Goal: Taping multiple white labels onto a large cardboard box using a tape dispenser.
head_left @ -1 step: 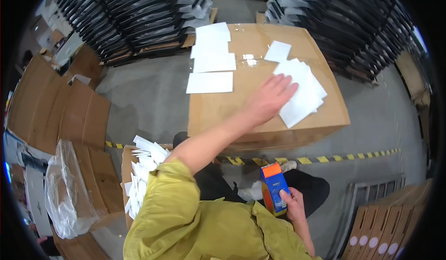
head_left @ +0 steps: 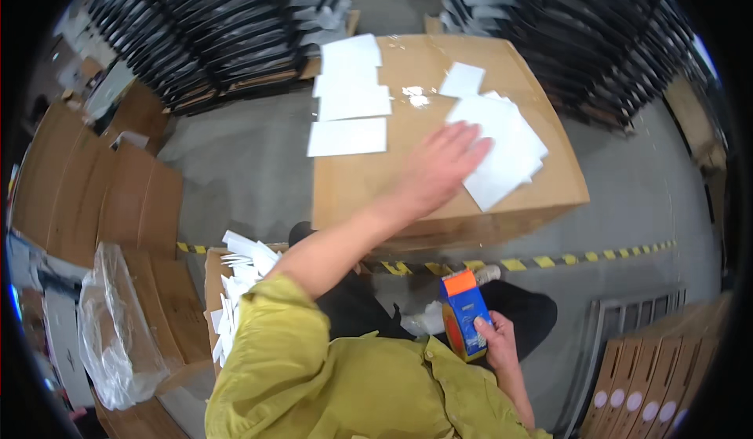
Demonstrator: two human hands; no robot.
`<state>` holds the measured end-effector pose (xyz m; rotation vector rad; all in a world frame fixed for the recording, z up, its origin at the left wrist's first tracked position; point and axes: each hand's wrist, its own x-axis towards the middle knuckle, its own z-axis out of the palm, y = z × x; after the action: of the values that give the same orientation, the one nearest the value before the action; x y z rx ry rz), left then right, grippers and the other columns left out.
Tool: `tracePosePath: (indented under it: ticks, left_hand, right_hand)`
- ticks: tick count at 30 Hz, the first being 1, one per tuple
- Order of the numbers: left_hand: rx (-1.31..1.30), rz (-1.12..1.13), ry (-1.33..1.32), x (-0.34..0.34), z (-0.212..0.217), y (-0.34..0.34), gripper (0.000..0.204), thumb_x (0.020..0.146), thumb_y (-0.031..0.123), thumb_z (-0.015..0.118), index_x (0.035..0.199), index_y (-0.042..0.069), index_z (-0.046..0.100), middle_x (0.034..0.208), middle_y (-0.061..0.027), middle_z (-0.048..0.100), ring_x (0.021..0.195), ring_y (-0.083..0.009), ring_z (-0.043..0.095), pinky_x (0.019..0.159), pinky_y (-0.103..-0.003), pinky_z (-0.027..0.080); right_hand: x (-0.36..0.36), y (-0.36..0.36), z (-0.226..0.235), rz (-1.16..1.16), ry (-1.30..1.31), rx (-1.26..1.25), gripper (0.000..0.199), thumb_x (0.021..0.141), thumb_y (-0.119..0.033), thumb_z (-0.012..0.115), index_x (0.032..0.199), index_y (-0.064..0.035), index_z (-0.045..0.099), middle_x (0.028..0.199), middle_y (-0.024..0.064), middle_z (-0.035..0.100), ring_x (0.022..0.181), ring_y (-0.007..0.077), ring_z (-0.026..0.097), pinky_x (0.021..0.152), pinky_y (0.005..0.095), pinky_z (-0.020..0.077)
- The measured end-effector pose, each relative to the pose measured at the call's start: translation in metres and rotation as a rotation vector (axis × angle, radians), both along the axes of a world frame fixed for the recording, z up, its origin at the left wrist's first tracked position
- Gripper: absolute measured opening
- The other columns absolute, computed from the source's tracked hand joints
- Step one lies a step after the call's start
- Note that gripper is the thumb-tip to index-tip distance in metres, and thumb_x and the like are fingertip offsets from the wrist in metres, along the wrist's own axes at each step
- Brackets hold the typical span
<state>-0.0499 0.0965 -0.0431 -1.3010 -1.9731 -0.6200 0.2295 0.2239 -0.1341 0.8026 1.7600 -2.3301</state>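
My left hand (head_left: 447, 160) is stretched over the large cardboard box (head_left: 353, 192), its fingers extended and resting on a fanned pile of white sheets (head_left: 506, 145). The fingers partly cover the pile's left edge. A single white card (head_left: 462, 80) lies just beyond the pile. Along the box's left side, several overlapping white sheets (head_left: 353, 102) form a column, with one separate sheet (head_left: 347, 138) nearest me. Near my lap, my right hand (head_left: 500, 341) is closed round a blue tape dispenser (head_left: 468, 317) with an orange end, held tilted.
A carton (head_left: 213, 282) full of loose white pieces stands by my left side. Brown cartons (head_left: 59, 180) and clear plastic wrap (head_left: 110, 337) are farther left. Black stacked racks (head_left: 204, 31) rise behind the box. At lower right are a grey metal frame (head_left: 596, 360) and flat brown cartons (head_left: 651, 376).
The whole view has shifted slightly. My left hand and the top sheet under it have slid a little to the left. The tape dispenser stays in my right hand.
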Motion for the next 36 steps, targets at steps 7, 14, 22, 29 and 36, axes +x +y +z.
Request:
tracePosePath:
  ticks: [7,14,22,29,36]
  left_hand:
    - [-0.477,-0.020,-0.217,0.027,-0.017,-0.090,0.053,0.067,0.000,0.054,0.116,0.017,0.050,0.121,-0.0072,0.048,0.114,-0.0244,0.044,0.097,-0.042,0.032]
    - [-0.304,-0.165,-0.750,0.065,0.010,-0.076,0.047,0.075,-0.004,0.049,0.119,0.010,0.045,0.120,-0.0117,0.047,0.112,-0.0298,0.044,0.094,-0.038,0.037]
    - [-0.350,-0.056,-0.437,0.064,-0.019,-0.069,0.035,0.080,0.018,0.057,0.113,0.007,0.050,0.118,-0.0125,0.049,0.111,-0.0289,0.045,0.094,-0.039,0.035]
    - [-0.212,-0.167,-0.530,0.085,-0.050,-0.064,0.030,0.074,0.013,0.062,0.103,0.007,0.055,0.110,-0.0109,0.054,0.101,-0.0266,0.051,0.086,-0.037,0.041]
    - [-0.105,-0.209,-0.949,0.101,-0.088,-0.057,0.019,0.075,0.006,0.060,0.094,0.004,0.059,0.097,-0.0118,0.060,0.088,-0.0273,0.058,0.075,-0.033,0.047]
  right_hand:
    - [0.003,0.026,0.022,0.060,0.226,-0.004,0.046,0.070,-0.027,0.068,0.099,0.0050,0.053,0.087,0.0076,0.060,0.075,0.0102,0.056,0.071,0.0223,0.0437]
    - [0.016,0.020,0.031,0.103,0.340,-0.039,0.052,0.068,-0.022,0.069,0.107,0.0071,0.049,0.095,0.0110,0.060,0.084,0.0139,0.058,0.077,0.0263,0.0453]
    - [0.014,0.012,0.043,0.160,0.401,0.064,0.053,0.067,-0.020,0.070,0.107,0.0072,0.048,0.095,0.0110,0.060,0.085,0.0141,0.058,0.077,0.0256,0.0449]
    - [0.026,0.031,0.033,-0.121,0.348,0.042,0.056,0.065,-0.031,0.072,0.101,0.0056,0.052,0.089,0.0081,0.061,0.078,0.0121,0.058,0.072,0.0230,0.0453]
    - [0.034,0.052,0.026,-0.208,0.370,-0.107,0.057,0.065,-0.025,0.072,0.106,0.0074,0.050,0.098,0.0128,0.060,0.087,0.0184,0.060,0.081,0.0282,0.0461]
